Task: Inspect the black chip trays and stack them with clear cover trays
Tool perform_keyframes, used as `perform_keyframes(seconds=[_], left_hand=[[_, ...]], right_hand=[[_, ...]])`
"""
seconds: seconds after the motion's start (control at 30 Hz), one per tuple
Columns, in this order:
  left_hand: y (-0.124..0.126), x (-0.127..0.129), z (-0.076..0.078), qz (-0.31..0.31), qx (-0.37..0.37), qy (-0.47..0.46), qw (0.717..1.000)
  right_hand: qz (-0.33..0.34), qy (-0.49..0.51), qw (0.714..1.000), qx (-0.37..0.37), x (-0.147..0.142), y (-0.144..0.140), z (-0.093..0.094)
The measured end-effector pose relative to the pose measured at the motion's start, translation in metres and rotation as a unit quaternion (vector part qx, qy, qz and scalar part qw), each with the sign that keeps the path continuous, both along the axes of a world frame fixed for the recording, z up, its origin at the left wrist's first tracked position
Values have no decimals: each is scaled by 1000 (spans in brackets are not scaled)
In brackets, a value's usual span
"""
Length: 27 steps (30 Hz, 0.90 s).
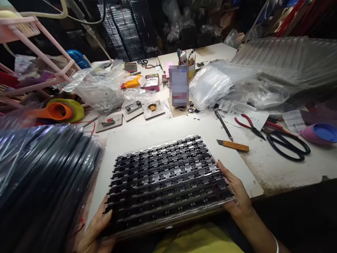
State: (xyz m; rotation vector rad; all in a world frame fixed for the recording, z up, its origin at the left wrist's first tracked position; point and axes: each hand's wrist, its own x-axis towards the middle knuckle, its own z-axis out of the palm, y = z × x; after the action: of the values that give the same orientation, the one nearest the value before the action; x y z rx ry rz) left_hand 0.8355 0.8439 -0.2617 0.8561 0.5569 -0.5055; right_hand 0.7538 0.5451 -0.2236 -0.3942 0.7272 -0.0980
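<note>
Here, both hands gripping tray of black parts (168,179), left hand (98,228) partly hidden underneath, right hand (235,193) at edge.

Cluttered white bench (276,168), worn and stained along the near right edge. Pink plastic rack (39,45) at far left. Dark stacked trays (126,28) against the dim far side.

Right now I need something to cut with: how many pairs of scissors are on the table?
2. Large black scissors lie at the right, beside the red pliers. A small pair lies at the back near the pen holder. Plastic bags may hide others.
</note>
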Motion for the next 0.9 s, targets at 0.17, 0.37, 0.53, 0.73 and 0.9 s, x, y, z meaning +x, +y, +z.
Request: perform_keyframes(seconds=[0.17, 0.37, 0.53, 0.73, 0.9], left_hand=[[-8, -2, 12, 24, -10, -13, 1000], [7, 1, -13, 4, -12, -25, 1000], [6, 1, -18, -1, -23, -53, 998], [-6, 1, -8, 8, -63, -74, 995], [-4, 1, -8, -11, -71, -82, 994]], right_hand=[[16, -10, 1000, -17, 2, 1, 4], [12, 16, 999, -50, 1, 0, -1], [27, 6, 997, -74, -6, -4, -12], [-81, 90, 989, -84, -4, -1, -6], [-107, 130, 979, -113, -2, 7, 3]])
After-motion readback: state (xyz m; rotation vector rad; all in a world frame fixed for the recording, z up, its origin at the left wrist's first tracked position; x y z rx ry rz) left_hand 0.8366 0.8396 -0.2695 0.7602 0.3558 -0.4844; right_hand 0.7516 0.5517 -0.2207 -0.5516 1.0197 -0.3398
